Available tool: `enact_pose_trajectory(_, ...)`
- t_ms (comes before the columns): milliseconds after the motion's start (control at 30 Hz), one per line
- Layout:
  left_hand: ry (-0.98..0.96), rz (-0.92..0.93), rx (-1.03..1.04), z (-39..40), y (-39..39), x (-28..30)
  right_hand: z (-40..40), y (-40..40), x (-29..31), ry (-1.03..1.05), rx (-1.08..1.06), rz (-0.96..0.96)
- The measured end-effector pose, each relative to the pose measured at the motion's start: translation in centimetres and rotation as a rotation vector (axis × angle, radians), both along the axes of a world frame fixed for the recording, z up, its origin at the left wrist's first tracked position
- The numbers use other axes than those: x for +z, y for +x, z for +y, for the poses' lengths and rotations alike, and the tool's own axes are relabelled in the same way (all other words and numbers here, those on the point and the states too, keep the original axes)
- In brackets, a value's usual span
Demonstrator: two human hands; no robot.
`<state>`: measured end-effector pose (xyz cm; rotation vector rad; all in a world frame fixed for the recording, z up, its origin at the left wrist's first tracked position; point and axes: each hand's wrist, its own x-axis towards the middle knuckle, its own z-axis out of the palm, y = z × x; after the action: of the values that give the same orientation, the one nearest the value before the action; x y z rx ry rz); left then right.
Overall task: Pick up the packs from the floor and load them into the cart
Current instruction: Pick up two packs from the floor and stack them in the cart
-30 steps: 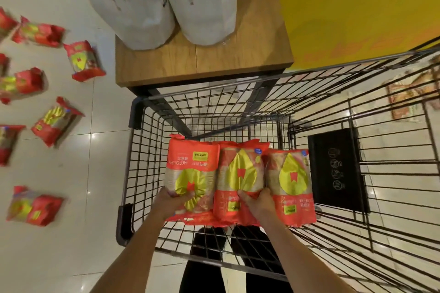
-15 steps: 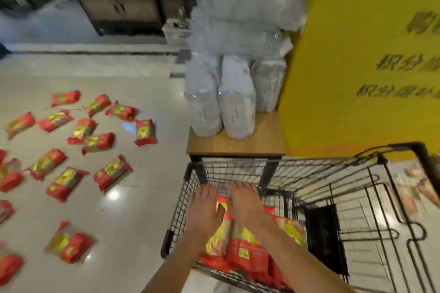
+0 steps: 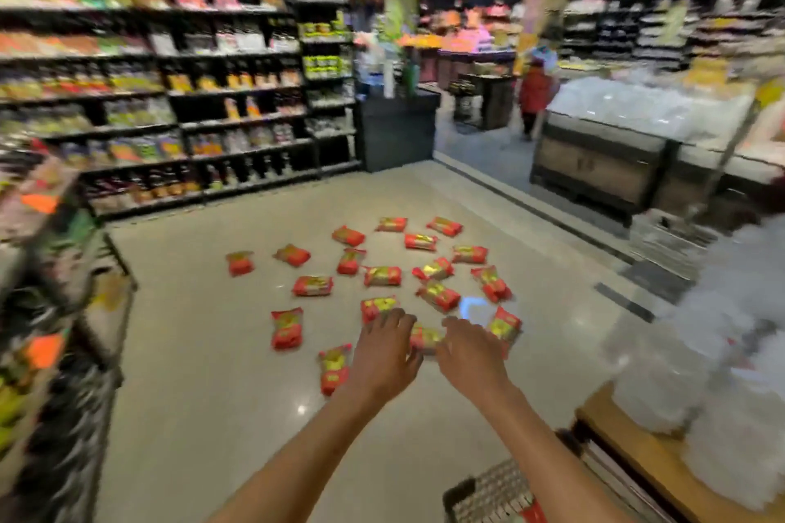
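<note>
Several red and yellow packs lie scattered over the pale tiled floor ahead. My left hand and my right hand are stretched out side by side in the air, fingers loose, holding nothing. One pack shows between the two hands, lying on the floor beyond them. Only a corner of the wire cart shows at the bottom edge, with a bit of red pack inside it. The view is blurred by motion.
Stocked shelves line the left side and a low rack stands at near left. A wooden table with white sacks is at the right. A person in red stands far back near a display bin.
My hands let go of the packs in the cart and came out empty. The view swung up and left from the cart to the packs on the floor.
</note>
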<state>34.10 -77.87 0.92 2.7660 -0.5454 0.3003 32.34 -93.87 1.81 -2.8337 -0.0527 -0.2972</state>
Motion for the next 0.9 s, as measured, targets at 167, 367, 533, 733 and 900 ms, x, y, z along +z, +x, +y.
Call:
enact_pose_trajectory(167,-0.029,0.007,0.232,11.4,2.1,0.4,11.1,5.8,1.2,0.008,0.194,0.039)
enact_pose_trajectory(367,-0.031,-0.066,0.409,24.6,7.6,-0.7,23.4,13.0,1.5,0.038,0.348,0.037)
enact_pose_trajectory(533,-0.010,-0.118,0.446,33.8,14.5,-0.1,31.8,20.7,1.1,0.028,0.385,0.036)
enact_pose_trajectory(733,-0.008,-0.117,0.468,41.6,23.2,-0.4,40.1,30.0,-0.2,-0.035,0.407,0.080)
enact_pose_trajectory(900,-0.017,-0.065,0.508,46.3,31.2,-1.7,45.2,39.2,-1.4,-0.090,0.436,0.112)
